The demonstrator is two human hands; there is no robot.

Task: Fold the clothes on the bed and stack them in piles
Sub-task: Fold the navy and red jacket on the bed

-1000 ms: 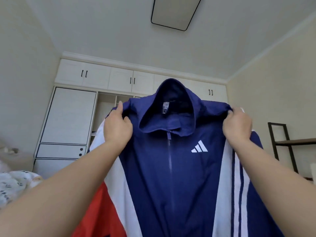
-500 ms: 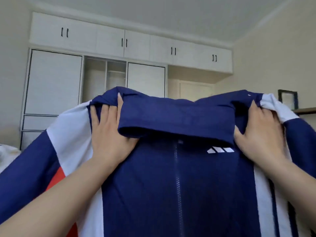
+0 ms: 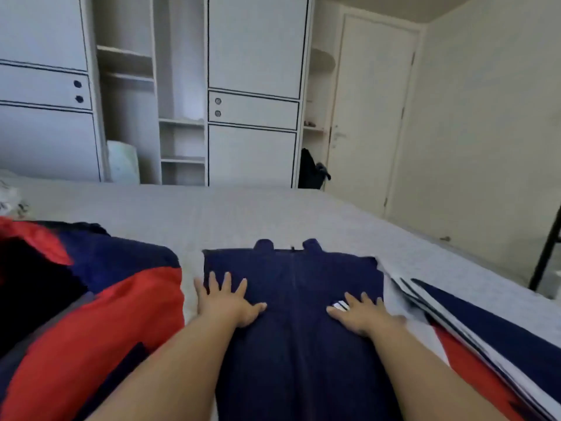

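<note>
A navy zip jacket (image 3: 291,299) with red and white panels lies front up on the grey bed (image 3: 273,214), its collar toward the far edge. My left hand (image 3: 226,302) presses flat on the chest left of the zipper, fingers spread. My right hand (image 3: 361,314) presses flat on the chest at the right, over the white logo. The left sleeve (image 3: 100,314), navy and red, lies bunched on the left. Over to the right, the other sleeve (image 3: 473,335) with white stripes stretches out.
White wardrobes with open shelves (image 3: 182,123) stand beyond the bed. A closed door (image 3: 370,110) is at the back right, with a dark garment (image 3: 309,171) hanging beside it. A black frame leg (image 3: 543,256) stands at the right. Patterned bedding (image 3: 12,202) lies at the far left.
The jacket, held up in the air by its shoulders, has come down flat onto the bed. Both hands have let go of it and now press on its chest.
</note>
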